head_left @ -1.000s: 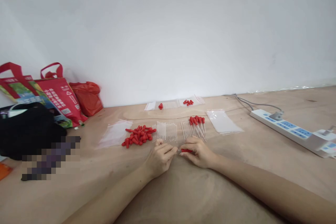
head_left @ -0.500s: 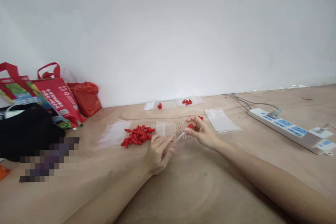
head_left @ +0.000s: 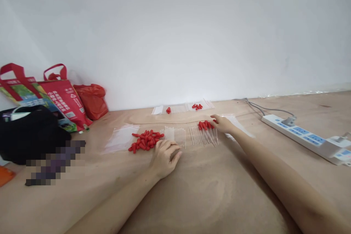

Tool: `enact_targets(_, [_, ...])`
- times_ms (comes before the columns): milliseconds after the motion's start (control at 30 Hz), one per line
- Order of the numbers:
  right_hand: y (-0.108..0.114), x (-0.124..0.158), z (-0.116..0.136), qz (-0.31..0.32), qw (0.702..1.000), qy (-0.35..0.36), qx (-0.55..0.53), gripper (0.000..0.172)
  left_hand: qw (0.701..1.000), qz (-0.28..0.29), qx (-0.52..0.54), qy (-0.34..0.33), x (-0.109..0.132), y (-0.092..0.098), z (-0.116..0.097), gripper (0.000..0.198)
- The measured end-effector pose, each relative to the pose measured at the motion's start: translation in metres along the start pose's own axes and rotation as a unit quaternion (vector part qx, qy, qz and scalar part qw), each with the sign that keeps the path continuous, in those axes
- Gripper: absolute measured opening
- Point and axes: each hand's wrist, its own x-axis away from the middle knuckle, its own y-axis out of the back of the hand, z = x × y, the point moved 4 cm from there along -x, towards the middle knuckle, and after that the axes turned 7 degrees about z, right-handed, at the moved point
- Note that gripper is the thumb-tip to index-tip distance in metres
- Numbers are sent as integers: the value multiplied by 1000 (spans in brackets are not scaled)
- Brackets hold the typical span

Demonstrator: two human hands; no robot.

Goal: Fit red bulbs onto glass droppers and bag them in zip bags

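Note:
My left hand (head_left: 165,157) rests on the table, fingers loosely bent and apart, with nothing in it. Just beyond its fingers lie a heap of red rubber bulbs (head_left: 146,140) and a row of clear thin tubes (head_left: 174,135). To the right, droppers (head_left: 206,126) made of such tubes with red bulbs on their far ends lie side by side. At the right end of that row, my right hand (head_left: 223,123) has its fingertips around a red bulb of a dropper. Part of this grip is hidden.
Clear plastic bags lie left (head_left: 120,138) and right (head_left: 238,126). Near the wall is a bag (head_left: 179,108) with more tubes and bulbs. A power strip (head_left: 301,137) lies far right; red shopping bags (head_left: 65,98) and a black bag (head_left: 33,131) stand left.
My right hand has moved right and away from me, bringing the dropper to the row. My left hand has let go of the tube's end and stays low by the heap.

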Motion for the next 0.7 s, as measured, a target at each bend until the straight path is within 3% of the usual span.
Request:
enact_targets(167, [4,9,6,-70,996,-39,34,41,991,-49,-87,94,1,8,8,10])
enact_targets(300, [9,23,27,-122,992,2,20,29,970,-94,-147,167,2,21,30,12])
enact_targets(467, [-1,34,61,-55,995,49,61,22,955,-107,-180,211,4,28,55,14])
enact_targets(600, [-11,39,76,7,991,19,129,20,958,-86,-189,196,5,21,57,15])
enact_targets(700, [-14,43,82,15,988,3,155,19,962,-76,-192,177,4,17,54,17])
